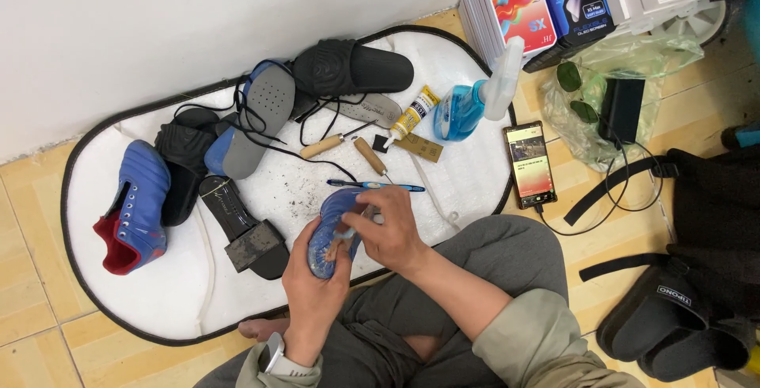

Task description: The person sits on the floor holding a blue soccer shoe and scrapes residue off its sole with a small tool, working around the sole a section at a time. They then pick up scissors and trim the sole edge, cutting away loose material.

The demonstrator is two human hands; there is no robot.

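Observation:
My left hand (310, 281) grips a blue shoe (328, 230) from below, its sole turned up toward me over the front edge of the white mat (158, 293). On top of the shoe rests my right hand (388, 226), fingers pinched on a small thin tool at the sole; the tool itself is mostly hidden. A blue pen (376, 186) lies on the mat just beyond the hands. Two wooden-handled awls (324, 146) (370, 157) and a yellow glue tube (413, 114) lie a little farther away.
A second blue shoe with red lining (134, 206), grey insoles (257, 115), black shoe parts (348, 67) and a black heeled sandal (241, 233) crowd the mat's left. A blue spray bottle (467, 103), a lit phone (530, 164) with cable, boxes (538, 4), a black bag and slippers (673, 317) sit right.

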